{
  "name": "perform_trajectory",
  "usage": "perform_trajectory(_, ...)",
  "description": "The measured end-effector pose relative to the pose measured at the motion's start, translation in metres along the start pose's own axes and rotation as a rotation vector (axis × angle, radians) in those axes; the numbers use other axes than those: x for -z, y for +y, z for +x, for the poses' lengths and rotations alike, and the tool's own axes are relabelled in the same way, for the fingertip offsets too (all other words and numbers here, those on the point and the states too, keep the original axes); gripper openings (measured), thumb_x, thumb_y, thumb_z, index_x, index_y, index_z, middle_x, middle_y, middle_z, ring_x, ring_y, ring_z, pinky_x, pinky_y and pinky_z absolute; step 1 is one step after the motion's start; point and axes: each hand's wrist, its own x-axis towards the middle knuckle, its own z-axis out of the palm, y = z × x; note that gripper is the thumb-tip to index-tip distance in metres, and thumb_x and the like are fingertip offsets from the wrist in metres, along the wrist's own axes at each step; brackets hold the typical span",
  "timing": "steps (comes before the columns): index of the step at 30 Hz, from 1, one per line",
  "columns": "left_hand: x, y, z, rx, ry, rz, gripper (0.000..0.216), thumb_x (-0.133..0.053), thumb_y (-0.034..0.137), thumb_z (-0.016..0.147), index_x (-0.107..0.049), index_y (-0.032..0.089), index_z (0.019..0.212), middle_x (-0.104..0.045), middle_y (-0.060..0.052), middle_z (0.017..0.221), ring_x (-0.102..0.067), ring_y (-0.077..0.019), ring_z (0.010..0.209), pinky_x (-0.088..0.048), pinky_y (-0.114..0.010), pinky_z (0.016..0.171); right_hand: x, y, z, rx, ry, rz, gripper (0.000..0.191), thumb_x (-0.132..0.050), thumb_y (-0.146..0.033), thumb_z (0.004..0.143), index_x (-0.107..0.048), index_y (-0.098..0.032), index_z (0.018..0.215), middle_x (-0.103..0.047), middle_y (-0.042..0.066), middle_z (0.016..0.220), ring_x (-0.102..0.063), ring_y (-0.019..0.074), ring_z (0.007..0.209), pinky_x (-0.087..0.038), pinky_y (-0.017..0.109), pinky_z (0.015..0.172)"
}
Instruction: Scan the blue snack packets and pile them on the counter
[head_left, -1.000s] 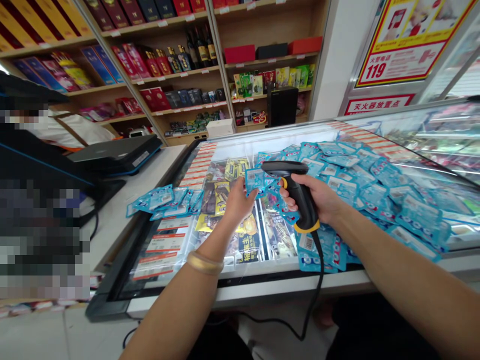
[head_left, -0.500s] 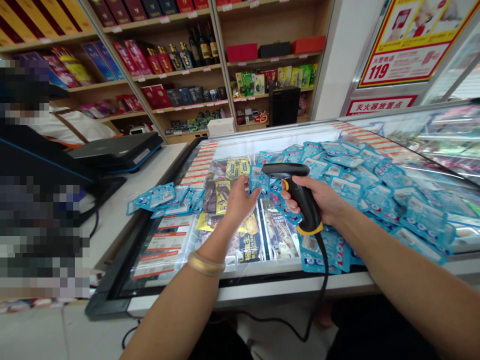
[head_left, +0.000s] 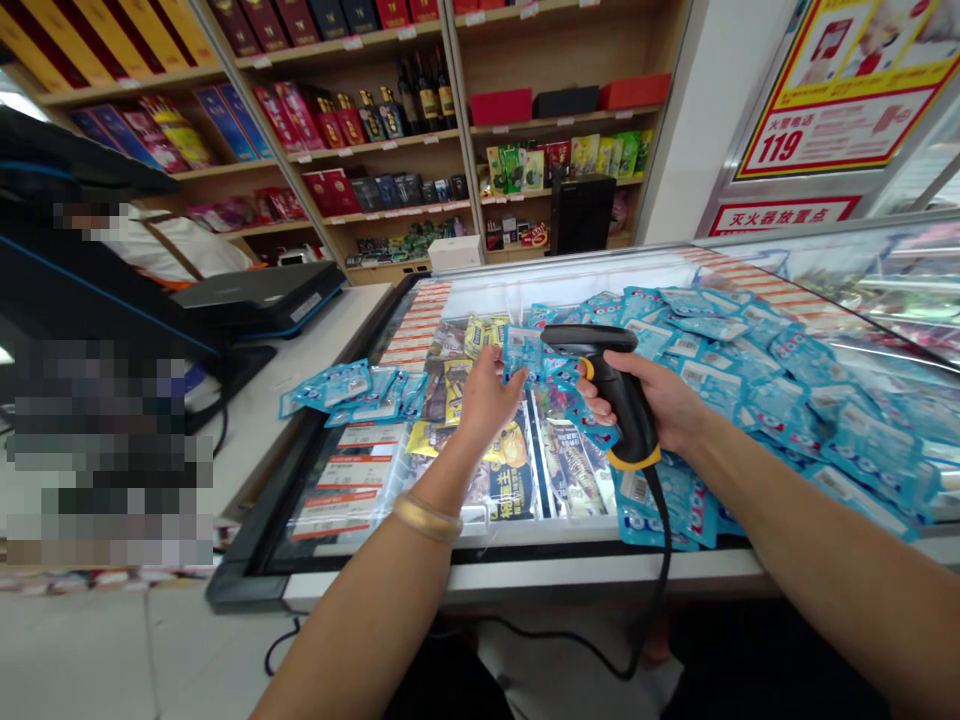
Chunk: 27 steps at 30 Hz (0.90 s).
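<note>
My left hand (head_left: 489, 398) is closed on the edge of a small blue packet (head_left: 523, 352), held up above the glass top of the freezer (head_left: 480, 562). Wrapped round the handle of a black and yellow barcode scanner (head_left: 621, 395) is my right hand (head_left: 660, 395). The scanner's head points left at the blue packet, close to it. A large heap of blue packets (head_left: 757, 370) lies on the glass to the right. A smaller pile of the same packets (head_left: 360, 390) rests at the left edge of the freezer.
From the scanner a black cord (head_left: 660, 560) hangs over the freezer's front edge. Yellow ice-cream packages (head_left: 457, 390) show through the glass. At left are a black scale (head_left: 259, 298) on a white counter and a dark monitor (head_left: 97, 290). Stocked shelves (head_left: 360, 150) stand behind.
The whole view has shifted slightly, so things sit a little further right. Both hands keep their holds, with the packet still in front of the scanner.
</note>
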Motion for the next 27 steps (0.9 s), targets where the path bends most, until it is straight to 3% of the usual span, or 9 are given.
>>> perform_trajectory(3, 0.023, -0.003, 0.005, 0.0, 0.096, 0.023, 0.022, -0.059, 0.022, 0.083, -0.051, 0.022, 0.103, -0.071, -0.009, 0.101, -0.068, -0.0246, 0.097, -0.05, -0.037, 0.088, -0.006, 0.0, 0.002, -0.019, 0.006, -0.014, 0.022, -0.067, -0.036, 0.081, -0.063, -0.016, 0.086, -0.057, 0.002, 0.07, -0.047, 0.0098, 0.053, -0.043, 0.022, 0.047)
perform_trajectory(6, 0.059, -0.007, 0.01, 0.021, 0.173, 0.135, 0.035, -0.052, 0.019, 0.087, -0.051, 0.017, 0.122, -0.069, -0.014, 0.116, -0.066, -0.0275, 0.11, -0.047, -0.041, 0.098, -0.018, 0.001, 0.006, -0.039, 0.0, -0.038, 0.024, -0.067, -0.037, 0.08, -0.063, -0.015, 0.086, -0.058, 0.002, 0.071, -0.049, 0.0096, 0.053, -0.044, 0.021, 0.047)
perform_trajectory(9, 0.099, -0.012, 0.01, 0.11, 0.24, 0.354, 0.046, -0.045, 0.019, 0.091, -0.048, 0.015, 0.136, -0.068, -0.016, 0.123, -0.062, -0.0312, 0.119, -0.043, -0.046, 0.105, -0.034, 0.005, 0.014, -0.042, -0.037, -0.047, 0.023, -0.068, -0.037, 0.079, -0.063, -0.015, 0.084, -0.059, 0.003, 0.071, -0.049, 0.0097, 0.054, -0.045, 0.021, 0.048)
perform_trajectory(12, 0.126, -0.019, 0.002, 0.258, 0.23, 0.573, 0.052, -0.04, 0.02, 0.093, -0.046, 0.013, 0.143, -0.067, -0.019, 0.125, -0.059, -0.0351, 0.123, -0.041, -0.052, 0.106, -0.051, 0.012, 0.023, -0.064, -0.084, -0.035, 0.022, -0.068, -0.036, 0.079, -0.063, -0.015, 0.083, -0.058, 0.002, 0.069, -0.049, 0.0092, 0.053, -0.045, 0.02, 0.047)
perform_trajectory(14, 0.133, -0.026, -0.007, 0.295, 0.22, 0.719, 0.053, -0.045, 0.026, 0.092, -0.049, 0.015, 0.144, -0.061, -0.022, 0.133, -0.053, -0.039, 0.13, -0.038, -0.056, 0.108, -0.06, 0.019, 0.029, -0.093, -0.096, -0.027, 0.021, -0.068, -0.035, 0.079, -0.063, -0.015, 0.084, -0.058, 0.001, 0.069, -0.049, 0.0092, 0.052, -0.045, 0.02, 0.047)
perform_trajectory(18, 0.13, -0.043, -0.025, 0.202, 0.166, 0.881, 0.046, -0.048, 0.035, 0.093, -0.061, 0.026, 0.135, -0.045, -0.019, 0.152, -0.038, -0.0406, 0.143, -0.031, -0.06, 0.112, -0.07, 0.033, 0.038, -0.139, -0.099, -0.039, 0.023, -0.068, -0.037, 0.08, -0.063, -0.015, 0.085, -0.059, 0.001, 0.07, -0.05, 0.0088, 0.052, -0.046, 0.019, 0.047)
perform_trajectory(22, 0.125, -0.051, -0.029, 0.199, 0.147, 0.871, 0.046, -0.042, 0.036, 0.096, -0.062, 0.025, 0.136, -0.046, -0.019, 0.151, -0.036, -0.0393, 0.144, -0.029, -0.061, 0.114, -0.071, 0.04, 0.043, -0.151, -0.12, -0.048, 0.025, -0.07, -0.038, 0.078, -0.063, -0.015, 0.084, -0.058, 0.001, 0.069, -0.051, 0.0084, 0.052, -0.046, 0.019, 0.047)
perform_trajectory(27, 0.127, -0.048, -0.027, 0.12, 0.249, 0.797, 0.046, -0.046, 0.039, 0.094, -0.064, 0.021, 0.133, -0.048, -0.02, 0.147, -0.036, -0.0404, 0.142, -0.027, -0.061, 0.114, -0.075, 0.033, 0.042, -0.113, -0.133, -0.039, 0.022, -0.068, -0.036, 0.081, -0.063, -0.015, 0.083, -0.058, 0.001, 0.069, -0.05, 0.0086, 0.052, -0.046, 0.019, 0.047)
